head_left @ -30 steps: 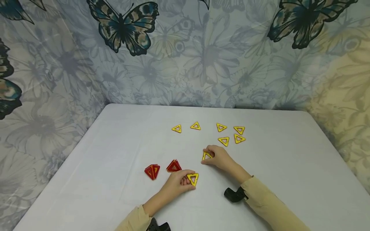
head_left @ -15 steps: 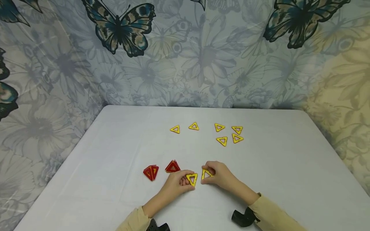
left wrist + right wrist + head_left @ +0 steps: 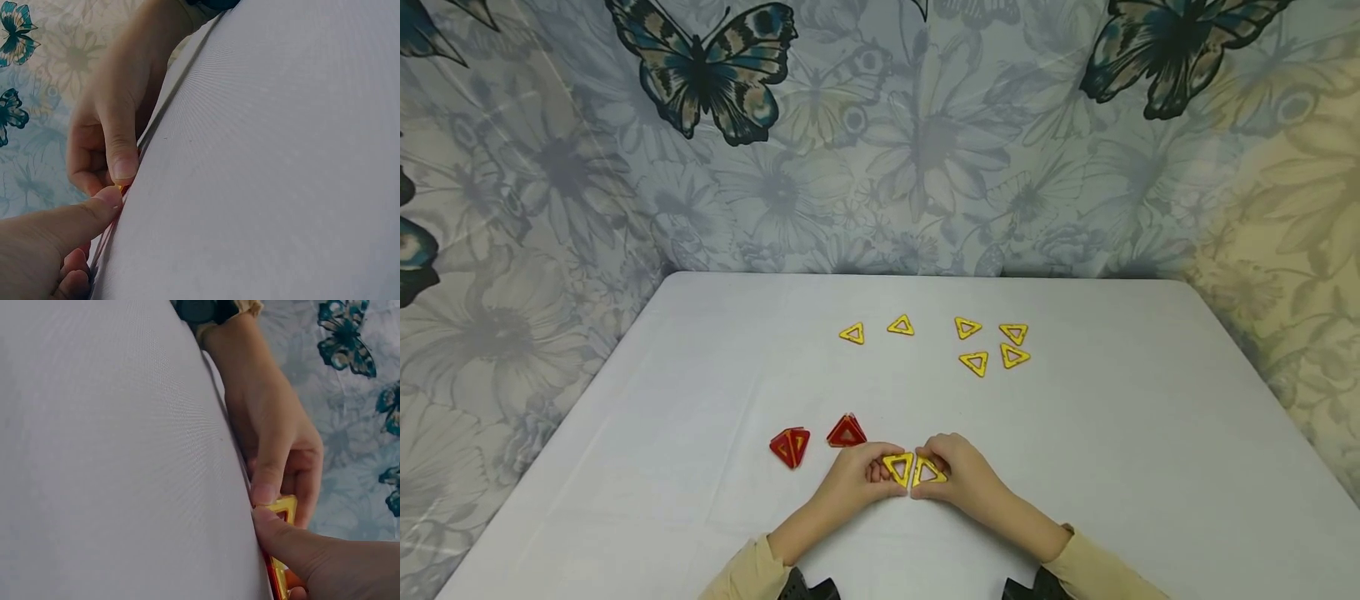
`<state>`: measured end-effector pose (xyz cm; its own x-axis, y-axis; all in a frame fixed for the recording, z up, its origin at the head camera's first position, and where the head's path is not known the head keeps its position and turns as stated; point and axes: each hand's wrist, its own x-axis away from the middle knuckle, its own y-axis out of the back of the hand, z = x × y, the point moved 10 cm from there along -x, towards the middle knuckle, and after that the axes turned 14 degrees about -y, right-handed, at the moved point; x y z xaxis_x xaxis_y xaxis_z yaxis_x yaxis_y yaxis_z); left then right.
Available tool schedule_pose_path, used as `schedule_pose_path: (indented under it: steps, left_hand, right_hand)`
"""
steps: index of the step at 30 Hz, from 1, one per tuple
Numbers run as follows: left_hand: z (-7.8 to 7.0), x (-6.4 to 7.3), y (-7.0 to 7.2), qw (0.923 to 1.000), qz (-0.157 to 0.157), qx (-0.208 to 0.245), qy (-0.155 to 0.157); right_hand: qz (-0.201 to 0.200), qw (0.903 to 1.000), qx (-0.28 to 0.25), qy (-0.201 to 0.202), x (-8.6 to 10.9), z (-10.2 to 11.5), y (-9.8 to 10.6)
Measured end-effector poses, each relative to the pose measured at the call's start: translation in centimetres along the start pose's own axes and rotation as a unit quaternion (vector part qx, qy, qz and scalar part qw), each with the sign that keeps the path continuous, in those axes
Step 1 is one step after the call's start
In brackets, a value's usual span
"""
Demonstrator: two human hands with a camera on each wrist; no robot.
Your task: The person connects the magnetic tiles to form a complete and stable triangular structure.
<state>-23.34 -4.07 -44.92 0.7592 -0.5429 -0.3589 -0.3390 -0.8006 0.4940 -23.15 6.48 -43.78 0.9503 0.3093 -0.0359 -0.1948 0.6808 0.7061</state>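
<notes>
Between thumb and fingers, my left hand [image 3: 859,475] pinches a yellow triangular magnetic tile [image 3: 898,457] with an open centre. A second yellow triangular tile [image 3: 916,472] is pinched by my right hand [image 3: 964,473]. The tiles stand side by side with their edges close together, and both thumbs meet at their near ends. Looking from the right wrist, the left hand [image 3: 269,419] shows beyond a yellow tile [image 3: 286,505]. The left wrist view shows the left thumb [image 3: 94,212] by the right hand [image 3: 112,112], with the tiles mostly hidden.
Left of the hands sit two red pyramids built of triangular tiles, one further left [image 3: 790,448] and one [image 3: 847,432] just behind the left hand. Several loose yellow triangles [image 3: 861,333] lie toward the back of the white table [image 3: 662,375]. Butterfly-patterned cloth [image 3: 925,167] hangs behind.
My right hand has come toward me and slightly left with its yellow tile, until it sits beside the other one. The left hand has stayed nearly still.
</notes>
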Motion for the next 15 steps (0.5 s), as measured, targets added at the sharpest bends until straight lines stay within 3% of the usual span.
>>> schedule_pose_path:
  steps: [10, 15]
  left_hand:
    - [-0.19, -0.12, -0.04, 0.9998, 0.010, -0.014, -0.012]
    - [-0.21, -0.15, 0.09, 0.9998, 0.010, -0.016, -0.010]
  right_hand:
    - [-0.037, 0.9990, 0.022, 0.011, 0.80, 0.42, -0.45]
    - [-0.053, 0.9975, 0.026, 0.038, 0.83, 0.77, -0.29]
